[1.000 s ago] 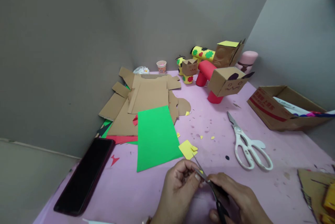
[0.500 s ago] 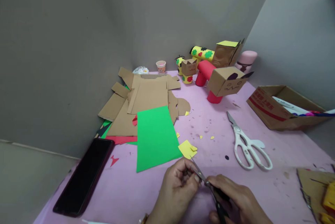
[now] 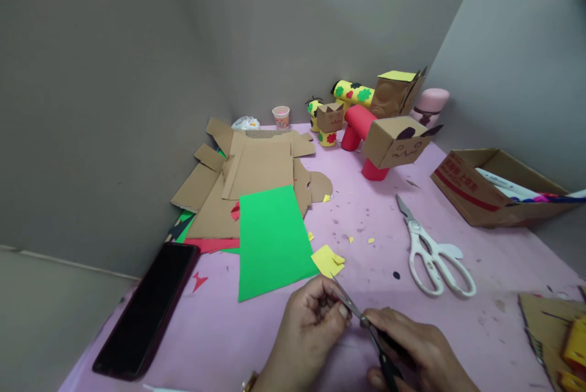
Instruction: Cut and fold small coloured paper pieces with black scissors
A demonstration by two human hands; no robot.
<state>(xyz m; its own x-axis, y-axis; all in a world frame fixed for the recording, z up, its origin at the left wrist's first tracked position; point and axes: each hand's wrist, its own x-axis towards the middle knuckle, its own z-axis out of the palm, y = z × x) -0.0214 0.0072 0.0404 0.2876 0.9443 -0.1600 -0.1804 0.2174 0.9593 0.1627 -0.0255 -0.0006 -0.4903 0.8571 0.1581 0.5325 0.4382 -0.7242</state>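
Note:
My right hand [image 3: 416, 343] is closed round the black handles of a pair of small scissors [image 3: 352, 308]. Their narrow metal blades point up and to the left, across the fingertips of my left hand [image 3: 315, 319]. That hand is pinched closed right at the blades; whatever its fingers hold is too small and hidden to make out. Just beyond the blade tips lies a piece of yellow paper [image 3: 326, 259] with a cut edge. It touches the corner of a green sheet [image 3: 274, 239], which rests partly on flattened cardboard [image 3: 260, 166].
White-handled scissors [image 3: 430, 251] lie on the right, below an open cardboard box [image 3: 476, 190] with pens. A black phone [image 3: 149, 309] lies at left. Cardboard-headed animal figures, one with a red body [image 3: 361, 122], stand at the back. Yellow scraps [image 3: 370, 240] dot the pink tabletop [image 3: 357, 215].
Almost nothing differs. My right hand and the scissors have shifted very slightly, with the blades still at my left fingertips.

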